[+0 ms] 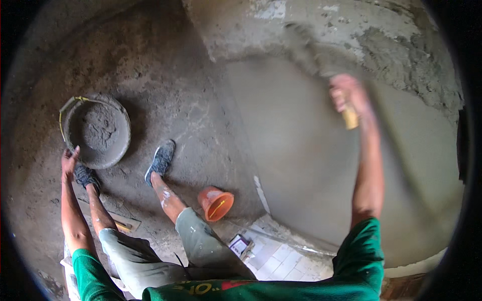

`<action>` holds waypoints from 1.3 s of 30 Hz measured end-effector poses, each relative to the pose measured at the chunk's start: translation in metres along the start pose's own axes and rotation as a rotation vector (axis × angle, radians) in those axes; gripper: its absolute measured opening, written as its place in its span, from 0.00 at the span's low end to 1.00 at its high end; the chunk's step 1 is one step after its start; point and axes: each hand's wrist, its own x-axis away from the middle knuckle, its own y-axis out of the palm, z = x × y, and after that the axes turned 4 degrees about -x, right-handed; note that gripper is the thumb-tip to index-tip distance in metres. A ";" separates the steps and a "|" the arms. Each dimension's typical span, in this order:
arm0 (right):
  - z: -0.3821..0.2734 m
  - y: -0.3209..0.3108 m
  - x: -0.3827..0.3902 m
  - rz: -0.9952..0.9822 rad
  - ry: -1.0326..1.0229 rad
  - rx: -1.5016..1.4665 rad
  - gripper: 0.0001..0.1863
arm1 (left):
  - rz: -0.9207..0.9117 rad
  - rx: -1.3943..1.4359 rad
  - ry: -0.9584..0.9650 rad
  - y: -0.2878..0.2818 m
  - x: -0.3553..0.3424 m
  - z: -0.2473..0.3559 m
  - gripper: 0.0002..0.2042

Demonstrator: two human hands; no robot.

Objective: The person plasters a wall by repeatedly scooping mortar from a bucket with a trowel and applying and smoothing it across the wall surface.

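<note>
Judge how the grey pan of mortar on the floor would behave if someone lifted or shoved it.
The mortar pan looks well filled with wet mix, so probably heavy. Its wide, shallow shape suggests it would drag rather than tip. The caked rim may feel gritty, not slippery.

So the floor (pixel 165 85) is rough bare concrete, dusty and streaked with grey mortar pretty much everywhere. Over toward its left side sits a round mortar pan (pixel 98 131), caked grey, with a yellowish handle arching over the far rim and a lump of mix inside. Close to where the floor meets the plastered wall there's a small orange bucket (pixel 216 202) tipped over on its side, mouth facing the near edge. Just past that, at the wall's foot, a patch of pale tiles (pixel 281 263) shows, with a small box-like thing (pixel 240 245) lying beside it. A trowel-ish tool (pixel 123 224) with a yellow handle lies flat near the left, close to the near edge.
</note>
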 end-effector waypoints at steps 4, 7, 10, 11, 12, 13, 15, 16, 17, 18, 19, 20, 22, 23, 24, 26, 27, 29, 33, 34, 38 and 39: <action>-0.007 -0.066 0.076 0.438 -0.270 0.181 0.10 | 0.073 0.042 -0.002 -0.029 -0.004 0.003 0.31; 0.026 -0.034 0.102 0.315 -0.186 0.302 0.09 | -0.150 0.189 -0.177 -0.055 -0.031 -0.011 0.23; 0.093 0.066 0.074 0.066 -0.073 0.287 0.10 | -0.078 -0.151 -0.028 0.000 -0.028 0.015 0.14; 0.108 0.120 0.062 0.011 -0.267 0.559 0.11 | -0.126 -0.352 -0.130 0.050 0.004 0.075 0.16; 0.123 0.200 0.035 -0.069 -0.554 0.703 0.12 | -0.045 -0.251 -0.049 0.005 -0.009 0.036 0.18; 0.145 0.254 0.015 -0.106 -0.653 0.877 0.14 | -0.049 -0.154 0.009 0.045 0.016 0.065 0.18; 0.160 0.367 -0.019 -0.279 -0.619 0.827 0.14 | -0.078 -0.146 0.190 0.062 0.028 0.070 0.20; 0.173 0.410 -0.039 -0.268 -0.828 0.790 0.13 | -0.155 -0.049 0.130 0.073 0.033 0.068 0.22; 0.180 0.456 -0.057 -0.264 -0.778 1.009 0.08 | -0.227 0.040 0.074 0.079 0.034 0.066 0.23; 0.196 0.495 -0.082 -0.234 -0.804 1.004 0.06 | -0.174 -0.014 0.170 0.088 0.038 0.067 0.24; 0.206 0.526 -0.098 -0.252 -0.800 0.987 0.07 | -0.129 -0.064 0.254 0.098 0.046 0.067 0.26; 0.198 0.554 -0.105 -0.399 -0.603 1.034 0.09 | -0.143 -0.134 0.256 0.096 0.053 0.074 0.27; 0.238 0.601 -0.104 -0.423 -0.497 0.970 0.10 | -0.107 -0.188 0.298 0.099 0.058 0.073 0.28; 0.249 0.622 -0.097 -0.445 -0.407 0.907 0.12 | -0.087 -0.223 0.310 0.097 0.059 0.069 0.28; 0.261 0.636 -0.090 -0.460 -0.397 0.892 0.12 | -0.093 -0.238 0.295 0.095 0.057 0.066 0.28; 0.273 0.661 -0.067 -0.404 -0.287 0.519 0.14 | -0.017 -0.183 0.409 0.090 0.053 0.053 0.29; 0.276 0.673 -0.063 -0.414 -0.276 0.504 0.14 | -0.023 -0.200 0.399 0.091 0.052 0.048 0.29; 0.276 0.694 -0.063 -0.311 -0.402 0.234 0.16 | -0.039 0.036 0.306 0.094 0.049 0.042 0.27; 0.271 0.713 -0.070 -0.267 -0.517 -0.026 0.17 | -0.067 0.144 0.225 0.087 0.052 0.034 0.21; 0.271 0.715 -0.071 -0.230 -0.570 -0.052 0.18 | -0.093 0.210 0.169 0.079 0.049 0.039 0.20; 0.257 0.685 -0.051 -0.262 -0.542 -0.136 0.17 | 0.087 0.321 0.115 0.072 0.033 0.002 0.21; 0.253 0.673 -0.048 -0.249 -0.555 -0.130 0.17 | 0.131 0.381 0.053 0.070 0.030 -0.002 0.19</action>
